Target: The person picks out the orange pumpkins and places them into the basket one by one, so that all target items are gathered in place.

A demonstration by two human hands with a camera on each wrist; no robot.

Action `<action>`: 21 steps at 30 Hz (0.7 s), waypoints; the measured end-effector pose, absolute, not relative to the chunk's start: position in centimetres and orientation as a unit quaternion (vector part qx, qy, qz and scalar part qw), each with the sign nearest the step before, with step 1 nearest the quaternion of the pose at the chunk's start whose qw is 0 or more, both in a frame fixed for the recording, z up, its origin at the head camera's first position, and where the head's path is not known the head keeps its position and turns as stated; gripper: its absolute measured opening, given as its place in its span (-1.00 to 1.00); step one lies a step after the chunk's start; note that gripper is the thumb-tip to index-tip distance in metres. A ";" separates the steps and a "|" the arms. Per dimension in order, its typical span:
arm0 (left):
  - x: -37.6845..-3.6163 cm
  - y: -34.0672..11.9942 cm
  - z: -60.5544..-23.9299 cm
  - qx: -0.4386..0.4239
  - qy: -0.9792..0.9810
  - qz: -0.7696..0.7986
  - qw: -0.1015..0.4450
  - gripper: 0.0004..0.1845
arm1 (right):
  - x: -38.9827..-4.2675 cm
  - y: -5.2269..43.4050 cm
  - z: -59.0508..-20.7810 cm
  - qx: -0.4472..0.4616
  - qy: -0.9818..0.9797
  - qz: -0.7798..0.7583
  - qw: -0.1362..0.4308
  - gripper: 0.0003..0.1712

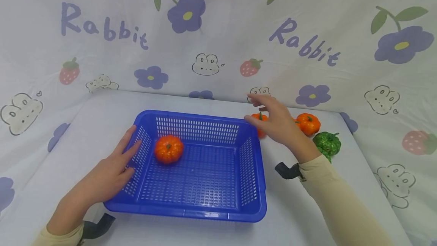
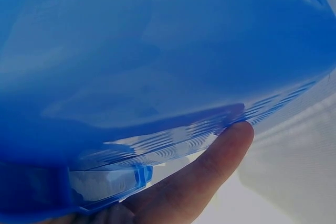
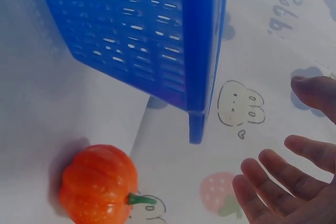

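Observation:
A blue perforated basket point(image 1: 250, 166) sits mid-table, with one orange toy pumpkin point(image 1: 168, 149) inside near its left wall. My left hand point(image 1: 116, 166) rests flat against the basket's left rim, fingers straight; in the left wrist view a thumb point(image 2: 210, 174) lies under the blue basket wall point(image 2: 157, 51). My right hand point(image 1: 271, 119) hovers open, fingers spread, just above a second orange pumpkin point(image 1: 261, 119) beside the basket's far right corner. In the right wrist view that pumpkin point(image 3: 98, 187) lies below the basket corner point(image 3: 197, 66), apart from the fingers point(image 3: 283, 182).
Another orange pumpkin point(image 1: 308, 123) and a green pumpkin point(image 1: 327, 143) lie to the right of the hand. A white cloth printed with rabbits, flowers and strawberries point(image 1: 205, 29) covers the table and rises as a backdrop behind it.

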State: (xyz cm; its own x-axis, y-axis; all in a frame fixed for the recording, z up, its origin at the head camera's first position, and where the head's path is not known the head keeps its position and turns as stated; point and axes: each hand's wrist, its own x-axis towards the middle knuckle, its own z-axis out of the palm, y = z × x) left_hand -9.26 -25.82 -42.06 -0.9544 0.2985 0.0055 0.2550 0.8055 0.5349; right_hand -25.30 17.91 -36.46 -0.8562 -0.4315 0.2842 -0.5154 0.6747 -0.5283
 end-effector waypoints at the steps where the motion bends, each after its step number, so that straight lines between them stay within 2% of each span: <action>1: -9.3 -25.8 -42.1 0.146 0.949 0.276 0.039 -0.25 | -25.4 18.0 -36.5 0.262 -0.911 0.312 0.070 -0.24; 21: -9.2 -25.7 -42.1 0.143 0.950 0.275 0.039 -0.25 | -25.6 19.9 -37.3 0.250 -0.911 0.314 0.096 -0.19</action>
State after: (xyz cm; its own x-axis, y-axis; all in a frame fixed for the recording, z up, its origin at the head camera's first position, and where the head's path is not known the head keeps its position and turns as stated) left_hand -9.22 -25.74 -42.13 -0.9562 0.2927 0.0035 0.2493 0.8080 0.5338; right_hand -25.62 19.85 -37.27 -0.8566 -0.3948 0.3323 -0.5157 0.6775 -0.5244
